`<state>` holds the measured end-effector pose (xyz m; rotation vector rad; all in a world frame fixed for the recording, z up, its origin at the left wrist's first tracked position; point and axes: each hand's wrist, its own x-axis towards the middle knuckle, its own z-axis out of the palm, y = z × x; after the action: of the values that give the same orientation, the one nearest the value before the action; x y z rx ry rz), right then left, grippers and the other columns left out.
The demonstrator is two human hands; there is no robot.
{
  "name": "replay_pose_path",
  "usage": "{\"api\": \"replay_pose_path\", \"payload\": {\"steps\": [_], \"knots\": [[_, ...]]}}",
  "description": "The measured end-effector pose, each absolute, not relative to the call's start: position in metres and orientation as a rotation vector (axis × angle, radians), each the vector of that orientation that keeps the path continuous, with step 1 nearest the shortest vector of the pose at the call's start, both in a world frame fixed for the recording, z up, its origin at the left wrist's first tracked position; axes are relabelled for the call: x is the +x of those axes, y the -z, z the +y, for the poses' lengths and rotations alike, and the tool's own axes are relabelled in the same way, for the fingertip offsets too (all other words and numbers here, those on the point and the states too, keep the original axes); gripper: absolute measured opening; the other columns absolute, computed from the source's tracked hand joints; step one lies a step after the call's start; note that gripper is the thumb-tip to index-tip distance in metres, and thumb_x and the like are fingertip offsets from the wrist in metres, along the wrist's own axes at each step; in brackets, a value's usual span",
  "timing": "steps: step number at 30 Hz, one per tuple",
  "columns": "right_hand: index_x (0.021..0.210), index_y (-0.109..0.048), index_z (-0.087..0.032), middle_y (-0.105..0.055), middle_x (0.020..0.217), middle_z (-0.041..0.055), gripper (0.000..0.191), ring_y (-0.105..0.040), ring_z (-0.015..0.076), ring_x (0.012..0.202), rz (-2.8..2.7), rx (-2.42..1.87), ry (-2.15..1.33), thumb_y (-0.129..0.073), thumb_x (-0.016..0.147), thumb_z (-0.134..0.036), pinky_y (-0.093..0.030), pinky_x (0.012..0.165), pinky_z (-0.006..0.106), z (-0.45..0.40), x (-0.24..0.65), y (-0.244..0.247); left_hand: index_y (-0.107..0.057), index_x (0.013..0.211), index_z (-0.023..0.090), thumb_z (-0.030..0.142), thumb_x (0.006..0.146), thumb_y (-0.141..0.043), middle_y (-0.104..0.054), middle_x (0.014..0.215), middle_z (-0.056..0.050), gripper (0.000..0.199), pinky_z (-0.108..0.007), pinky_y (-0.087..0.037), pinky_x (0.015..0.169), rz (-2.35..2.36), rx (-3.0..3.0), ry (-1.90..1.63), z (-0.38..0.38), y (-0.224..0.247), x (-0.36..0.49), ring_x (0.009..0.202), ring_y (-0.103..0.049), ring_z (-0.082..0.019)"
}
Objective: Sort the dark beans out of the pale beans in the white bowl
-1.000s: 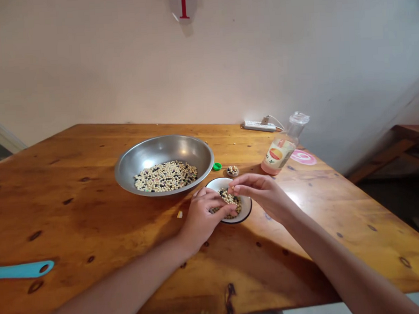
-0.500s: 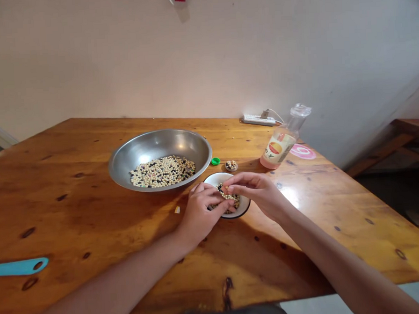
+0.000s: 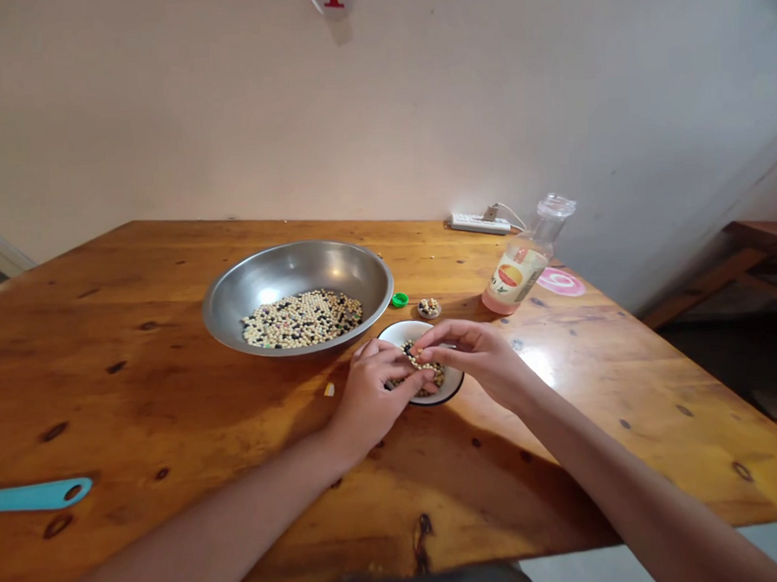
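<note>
A small white bowl [image 3: 457,383] with a dark rim stands on the wooden table, holding yellowish and black beans [image 3: 440,377]. Over its left side my left hand [image 3: 377,383] is curled, fingers cupped around some beans; its fingertips are partly hidden. From the right, my right hand [image 3: 473,349] reaches over the bowl, thumb and forefinger pinched on what looks like a bean. Behind and to the left sits a wide steel basin [image 3: 224,321] with many mixed beans [image 3: 302,320] in its bottom. Just beyond the bowl is a little round cap of beans [image 3: 429,307].
A green bottle cap [image 3: 399,300] lies beside the basin. At the right stands a clear bottle [image 3: 517,267] with pink contents, near a pink round sticker [image 3: 563,282]. A white power strip [image 3: 480,223] lies along the wall; a blue handle [image 3: 38,495] is at the left.
Both hands stay almost in place over the bowl. Only the fingertips of my right hand shift slightly. The basin, bottle and caps stand as before.
</note>
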<state>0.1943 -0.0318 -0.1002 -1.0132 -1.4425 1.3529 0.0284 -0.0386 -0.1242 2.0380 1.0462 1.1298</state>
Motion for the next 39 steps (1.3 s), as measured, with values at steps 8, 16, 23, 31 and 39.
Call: {"api": "replay_pose_path", "payload": {"steps": [8,16,23,31,39], "knots": [[0.081,-0.07,-0.019,-0.069,0.08,0.0018,0.015,-0.062,0.0119,0.067,-1.487,-0.966,-1.381,-0.072,0.072,-0.031,-0.05,0.064,0.024,-0.0321,0.1964,0.1029,-0.076,0.073,0.026,0.017,0.078,-0.065,-0.07,0.074,-0.001,0.015,-0.032,-0.042,0.079,1.045,2.041,-1.124,-0.0385,0.1252,0.0283,0.083,-0.054,-0.018],[0.08,-0.07,-0.02,-0.07,0.081,0.0019,0.014,-0.063,0.0128,0.071,-1.482,-0.98,-1.342,-0.073,0.071,-0.03,-0.052,0.066,0.024,-0.0314,0.1976,0.1035,-0.076,0.072,0.026,0.022,0.078,-0.065,-0.071,0.077,-0.001,0.014,-0.033,-0.042,0.08,1.053,2.036,-1.123,-0.0383,0.1246,0.0284,0.083,-0.054,-0.019],[0.08,-0.07,-0.019,-0.07,0.082,0.0032,0.016,-0.064,0.0141,0.073,-1.483,-0.995,-1.337,-0.073,0.07,-0.031,-0.053,0.066,0.025,-0.0318,0.1973,0.1036,-0.076,0.072,0.027,0.021,0.079,-0.065,-0.071,0.076,-0.001,0.014,-0.033,-0.041,0.08,1.046,2.033,-1.124,-0.0384,0.1262,0.0281,0.083,-0.054,-0.019],[0.082,-0.07,-0.019,-0.068,0.079,0.0018,0.015,-0.061,0.0111,0.064,-1.54,-0.937,-1.414,-0.071,0.073,-0.031,-0.051,0.062,0.024,-0.0339,0.1963,0.1001,-0.076,0.072,0.026,0.019,0.079,-0.064,-0.07,0.075,-0.001,0.015,-0.031,-0.042,0.08,1.038,2.019,-1.146,-0.0374,0.1275,0.0288,0.083,-0.055,-0.019],[0.082,-0.068,-0.018,-0.068,0.095,0.0051,0.018,-0.062,0.0169,0.088,-1.627,-0.978,-1.303,-0.068,0.074,-0.035,-0.05,0.076,0.028,-0.0322,0.1965,0.0974,-0.076,0.07,0.026,0.025,0.08,-0.063,-0.069,0.073,-0.002,0.016,-0.031,-0.043,0.079,1.043,2.045,-1.146,-0.0372,0.1277,0.028,0.083,-0.055,-0.019]]}}
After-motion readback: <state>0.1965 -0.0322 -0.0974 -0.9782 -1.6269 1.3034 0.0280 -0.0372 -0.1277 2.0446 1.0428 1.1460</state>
